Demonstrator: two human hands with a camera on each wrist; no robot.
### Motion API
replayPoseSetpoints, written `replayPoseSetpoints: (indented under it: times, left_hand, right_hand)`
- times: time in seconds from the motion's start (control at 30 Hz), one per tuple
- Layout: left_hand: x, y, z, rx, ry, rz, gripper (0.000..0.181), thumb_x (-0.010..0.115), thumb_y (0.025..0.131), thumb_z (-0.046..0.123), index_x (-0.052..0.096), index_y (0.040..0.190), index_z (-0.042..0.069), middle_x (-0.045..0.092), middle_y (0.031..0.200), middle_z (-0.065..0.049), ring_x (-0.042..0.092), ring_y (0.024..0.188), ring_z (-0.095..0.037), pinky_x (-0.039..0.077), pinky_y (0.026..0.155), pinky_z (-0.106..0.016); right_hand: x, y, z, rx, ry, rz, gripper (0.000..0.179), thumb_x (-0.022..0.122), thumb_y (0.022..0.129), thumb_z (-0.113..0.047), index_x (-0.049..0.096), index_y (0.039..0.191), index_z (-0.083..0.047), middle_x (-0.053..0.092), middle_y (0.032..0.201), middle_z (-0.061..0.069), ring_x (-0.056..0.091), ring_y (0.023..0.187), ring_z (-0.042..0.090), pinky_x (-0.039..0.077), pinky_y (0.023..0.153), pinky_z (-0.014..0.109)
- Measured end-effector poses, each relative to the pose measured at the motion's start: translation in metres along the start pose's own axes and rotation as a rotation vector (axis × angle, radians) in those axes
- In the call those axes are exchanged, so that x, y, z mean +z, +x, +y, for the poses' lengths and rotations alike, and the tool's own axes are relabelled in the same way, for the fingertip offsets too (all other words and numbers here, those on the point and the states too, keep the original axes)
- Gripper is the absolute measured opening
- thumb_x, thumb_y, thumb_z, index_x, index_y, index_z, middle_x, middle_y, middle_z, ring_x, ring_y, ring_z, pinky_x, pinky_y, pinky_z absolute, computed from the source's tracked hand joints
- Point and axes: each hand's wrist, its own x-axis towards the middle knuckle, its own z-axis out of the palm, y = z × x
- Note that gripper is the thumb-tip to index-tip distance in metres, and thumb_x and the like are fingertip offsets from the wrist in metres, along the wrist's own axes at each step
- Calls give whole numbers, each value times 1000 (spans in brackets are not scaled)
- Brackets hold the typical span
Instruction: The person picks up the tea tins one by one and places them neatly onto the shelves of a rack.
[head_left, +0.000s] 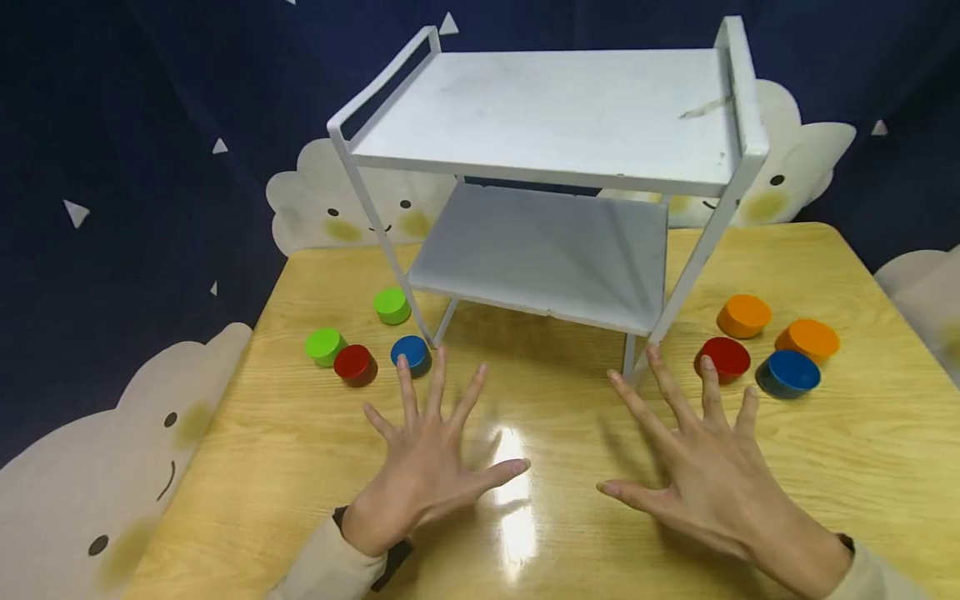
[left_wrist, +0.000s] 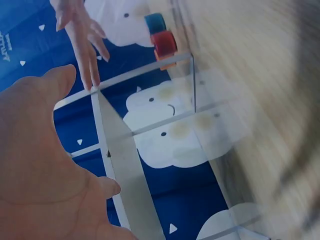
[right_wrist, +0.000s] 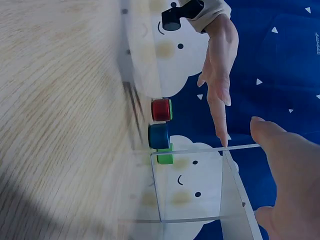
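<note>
watching from here, i have both hands spread over the table (head_left: 240,417): the left hand (head_left: 422,467) and the right hand (head_left: 712,475) each lie back up, fingers straight and apart, thumbs turned inward, with nothing in either one. the white rack (head_left: 547,117) stands straight ahead, beyond my palms, its long axis running left to right across the line of the hands. as i judge it, any move turns on that: the left middle fingertip lines up with the left front leg's foot, the right with the right one's. they overlap in the head view, so i cannot tell touching from apart, and neither hand looks clearly nearer.

outside the left leg, the left blue piece (head_left: 419,358) is just past the ring finger, with the left red piece (head_left: 356,365) and two green pieces (head_left: 392,306) near it. outside the right leg sit the right red piece (head_left: 729,358), the right blue piece (head_left: 787,375) and two orange pieces (head_left: 744,316).
</note>
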Motion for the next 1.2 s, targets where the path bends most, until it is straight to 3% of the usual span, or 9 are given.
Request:
replayPoseSetpoints:
  times: [0.2,0.3,0.4,0.57,0.67,0.77,0.87,0.97,1.2]
  left_hand:
    - [-7,7,-7,-22,2,19,102,41,71,89,-2,152,44,-24,158,-4,-22,137,-50,0,85,-86]
    - [-18,13,-17,-43,-10,79,101,41,73,88,-6,151,44,-24,158,-6,-20,136,-53,1,85,-86]
    - [-34,21,-31,-73,-20,165,101,45,75,84,-5,152,40,-28,156,-7,-21,135,-53,2,85,-86]
    - [-65,39,-53,-114,-20,284,102,49,81,76,2,156,27,-26,156,-14,-21,135,-53,8,86,-86]
    - [-79,55,-66,-114,-27,357,95,54,88,63,10,156,13,-12,158,-23,-7,138,-56,17,92,-82]
    - [-90,74,-79,-77,-70,434,83,59,93,45,22,150,-3,9,155,-30,15,138,-54,25,101,-71]
    - [-96,89,-88,-18,-150,474,72,63,94,33,34,141,-13,30,147,-33,32,133,-50,32,104,-59]
    - [-98,100,-91,43,-224,483,62,65,93,26,44,134,-15,43,139,-32,42,128,-46,36,103,-54]
    - [-96,113,-88,194,-353,550,20,72,85,5,68,100,-9,69,98,-23,66,95,-37,52,86,-48]
  right_hand:
    - [-4,-3,6,15,-32,32,101,55,72,-80,13,154,-38,-2,162,4,-6,140,53,-6,94,81]
    - [-9,-5,14,32,-47,65,101,54,74,-79,13,155,-33,4,162,6,-6,142,49,-11,99,75]
    - [-17,-2,25,48,-57,114,101,53,77,-76,17,156,-23,14,160,13,4,142,49,-12,102,72]
    - [-31,11,39,27,-22,237,88,48,88,-66,27,152,-10,34,150,23,35,130,50,11,101,74]
    - [-41,20,39,-20,20,367,80,38,94,-65,37,146,-4,53,133,26,50,109,50,28,93,68]
    - [-52,30,36,-37,63,480,71,41,97,-57,46,138,0,63,106,26,58,87,46,45,76,59]
    - [-60,41,33,-8,137,527,50,60,95,-32,52,132,1,65,102,22,61,81,40,48,62,56]
    - [-64,50,31,4,198,576,40,69,88,-11,58,125,1,67,108,19,65,85,36,49,67,48]
    - [-58,63,29,-104,225,743,24,73,82,-4,67,104,4,71,87,14,68,66,27,42,61,6]
